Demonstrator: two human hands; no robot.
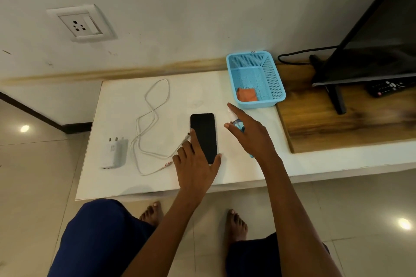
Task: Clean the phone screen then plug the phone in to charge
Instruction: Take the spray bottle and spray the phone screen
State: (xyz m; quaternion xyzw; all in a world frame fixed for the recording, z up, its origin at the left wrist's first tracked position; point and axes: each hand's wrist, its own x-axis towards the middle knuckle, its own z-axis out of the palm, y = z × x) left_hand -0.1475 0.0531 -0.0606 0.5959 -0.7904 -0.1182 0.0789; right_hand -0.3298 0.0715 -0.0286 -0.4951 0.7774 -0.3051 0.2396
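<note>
A black phone lies screen up on the white table. My left hand rests on its near end, fingers along the left edge and thumb at the right edge. My right hand hovers just right of the phone, wrapped around a small clear-blue spray bottle, index finger stretched out over its top. A white charging cable loops left of the phone, one plug end near my left hand. The white charger adapter lies further left. An orange cloth sits in the blue basket.
A white wall socket is on the wall at upper left. Right of the basket, a wooden board carries a TV on its stand and a black remote. My knees and bare feet are below the table's front edge.
</note>
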